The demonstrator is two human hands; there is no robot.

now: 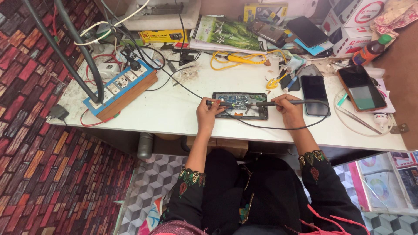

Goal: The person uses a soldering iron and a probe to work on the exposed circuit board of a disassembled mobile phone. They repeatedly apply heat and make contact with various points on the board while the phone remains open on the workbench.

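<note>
An opened phone with its circuit board showing lies flat on the white table, near the front edge. My left hand rests at the phone's left end and pinches a thin dark tool that points onto the board. My right hand grips a black soldering iron by its handle, tip aimed left over the board. The iron's black cable loops along the table's front and runs back toward the far left.
A blue and wooden power strip with plugs sits at the left. Three phones lie to the right and back. A yellow-handled tool, boxes, a bottle and booklets crowd the far edge.
</note>
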